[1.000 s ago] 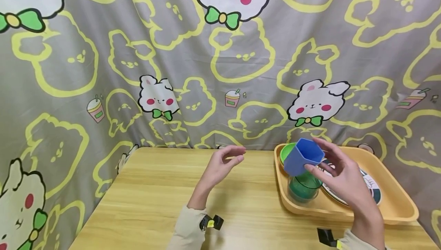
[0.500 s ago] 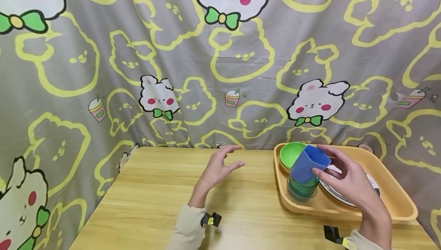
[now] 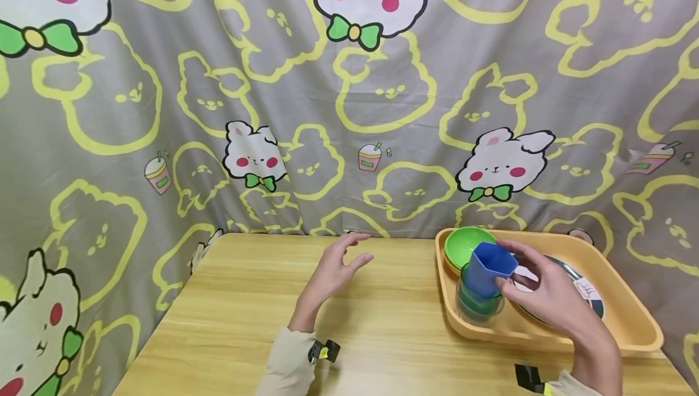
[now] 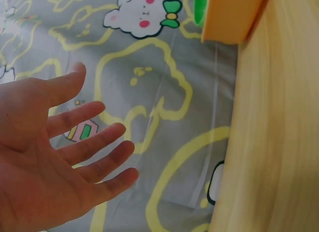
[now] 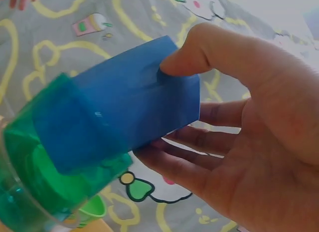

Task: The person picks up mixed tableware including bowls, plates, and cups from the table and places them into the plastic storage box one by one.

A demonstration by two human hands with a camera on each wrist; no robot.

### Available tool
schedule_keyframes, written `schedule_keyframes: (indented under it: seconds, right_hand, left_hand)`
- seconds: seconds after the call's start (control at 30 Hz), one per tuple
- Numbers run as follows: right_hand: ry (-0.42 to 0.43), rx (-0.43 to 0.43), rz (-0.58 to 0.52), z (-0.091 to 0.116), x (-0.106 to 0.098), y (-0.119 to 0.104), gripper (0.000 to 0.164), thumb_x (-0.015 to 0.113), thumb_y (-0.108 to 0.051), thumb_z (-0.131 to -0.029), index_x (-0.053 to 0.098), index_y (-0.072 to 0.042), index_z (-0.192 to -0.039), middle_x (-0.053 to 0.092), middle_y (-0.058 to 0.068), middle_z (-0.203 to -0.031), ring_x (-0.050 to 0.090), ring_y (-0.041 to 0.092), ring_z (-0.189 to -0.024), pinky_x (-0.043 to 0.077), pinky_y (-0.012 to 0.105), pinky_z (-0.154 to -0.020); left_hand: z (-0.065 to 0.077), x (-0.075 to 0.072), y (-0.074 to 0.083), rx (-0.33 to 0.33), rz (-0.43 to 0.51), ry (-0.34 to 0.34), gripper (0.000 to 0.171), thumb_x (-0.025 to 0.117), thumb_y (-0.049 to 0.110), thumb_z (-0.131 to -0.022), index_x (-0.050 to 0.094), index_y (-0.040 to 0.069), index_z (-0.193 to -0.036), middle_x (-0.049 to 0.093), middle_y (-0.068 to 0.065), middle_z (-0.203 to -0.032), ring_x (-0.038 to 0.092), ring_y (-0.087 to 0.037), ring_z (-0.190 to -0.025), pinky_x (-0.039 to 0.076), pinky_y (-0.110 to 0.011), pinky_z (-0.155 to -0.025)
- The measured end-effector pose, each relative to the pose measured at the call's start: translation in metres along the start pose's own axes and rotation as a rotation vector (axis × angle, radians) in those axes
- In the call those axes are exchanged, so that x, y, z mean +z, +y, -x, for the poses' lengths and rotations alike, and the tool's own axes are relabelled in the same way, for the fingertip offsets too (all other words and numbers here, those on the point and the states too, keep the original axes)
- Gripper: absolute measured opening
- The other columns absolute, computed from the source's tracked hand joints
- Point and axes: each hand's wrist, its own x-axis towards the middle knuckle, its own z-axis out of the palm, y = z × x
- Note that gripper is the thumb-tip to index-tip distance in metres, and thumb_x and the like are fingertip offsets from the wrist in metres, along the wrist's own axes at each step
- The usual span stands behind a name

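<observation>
My right hand (image 3: 551, 290) pinches a blue hexagonal cup (image 3: 488, 271) between thumb and fingers. In the right wrist view the lower part of the blue cup (image 5: 119, 100) shows through the wall of a translucent green cup (image 5: 30, 142), inside it. The green cup (image 3: 477, 304) itself sits in a clear cup (image 3: 466, 317) at the tray's left front. Over the table, left of the tray, my left hand (image 3: 334, 268) hovers with relaxed, spread fingers and holds nothing; its bare palm (image 4: 40, 177) shows in the left wrist view.
An orange tray (image 3: 633, 317) stands at the table's right side. Behind the cups in it is a green bowl (image 3: 464, 244) stacked on a yellow one. A patterned plate (image 3: 584, 290) lies partly behind my right hand. A printed curtain (image 3: 306, 93) hangs behind the wooden table (image 3: 229, 305).
The blue cup has come down from above the green cup into it and stands more upright. My right hand moved down with it. My left hand shifted slightly left.
</observation>
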Motion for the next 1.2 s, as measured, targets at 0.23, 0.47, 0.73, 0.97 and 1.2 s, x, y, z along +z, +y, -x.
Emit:
schedule_keyframes:
  seconds: [0.23, 0.47, 0.73, 0.97, 1.2]
  right_hand:
    - [-0.036, -0.072, 0.112, -0.004, 0.008, -0.003, 0.064, 0.085, -0.007, -0.082, 0.056, 0.003, -0.138, 0.061, 0.026, -0.130, 0.063, 0.046, -0.113, 0.043, 0.002, -0.087]
    - [-0.080, -0.086, 0.233, -0.007, 0.008, -0.006, 0.065, 0.089, -0.014, -0.078, 0.059, -0.002, -0.134, 0.067, 0.020, -0.122, 0.068, 0.039, -0.107, 0.054, 0.019, -0.085]
    - [-0.135, -0.086, 0.334, -0.009, 0.002, -0.008, 0.066, 0.090, -0.022, -0.075, 0.059, -0.003, -0.130, 0.065, 0.014, -0.121, 0.067, 0.032, -0.102, 0.060, 0.042, -0.079]
    - [-0.147, -0.171, 0.377, -0.010, 0.000, 0.002, 0.060, 0.090, -0.019, -0.071, 0.062, -0.002, -0.121, 0.062, 0.008, -0.115, 0.063, 0.023, -0.094, 0.057, 0.033, -0.073]
    - [-0.140, -0.266, 0.389, -0.010, -0.003, 0.010, 0.057, 0.093, -0.018, -0.066, 0.066, -0.007, -0.115, 0.062, -0.001, -0.107, 0.064, 0.020, -0.092, 0.056, 0.034, -0.072]
  left_hand:
    - [0.004, -0.006, -0.004, -0.023, -0.043, -0.018, 0.041, 0.070, 0.023, -0.100, 0.062, 0.009, -0.138, 0.061, -0.010, -0.139, 0.054, -0.035, -0.129, 0.046, -0.053, -0.107]
    - [0.010, -0.018, -0.012, -0.066, -0.090, -0.028, 0.044, 0.068, 0.028, -0.101, 0.061, 0.012, -0.141, 0.059, -0.010, -0.142, 0.053, -0.035, -0.130, 0.047, -0.056, -0.105]
    - [0.020, -0.032, -0.019, -0.054, -0.127, 0.004, 0.043, 0.071, 0.025, -0.099, 0.063, 0.008, -0.138, 0.062, -0.012, -0.138, 0.056, -0.037, -0.126, 0.047, -0.055, -0.104]
    - [0.028, -0.042, -0.028, -0.055, -0.160, 0.013, 0.041, 0.073, 0.021, -0.097, 0.064, 0.003, -0.134, 0.062, -0.016, -0.136, 0.056, -0.040, -0.126, 0.047, -0.054, -0.106]
    - [0.039, -0.058, -0.037, -0.093, -0.211, 0.003, 0.042, 0.073, 0.020, -0.097, 0.063, 0.001, -0.134, 0.061, -0.018, -0.137, 0.054, -0.040, -0.130, 0.045, -0.057, -0.108]
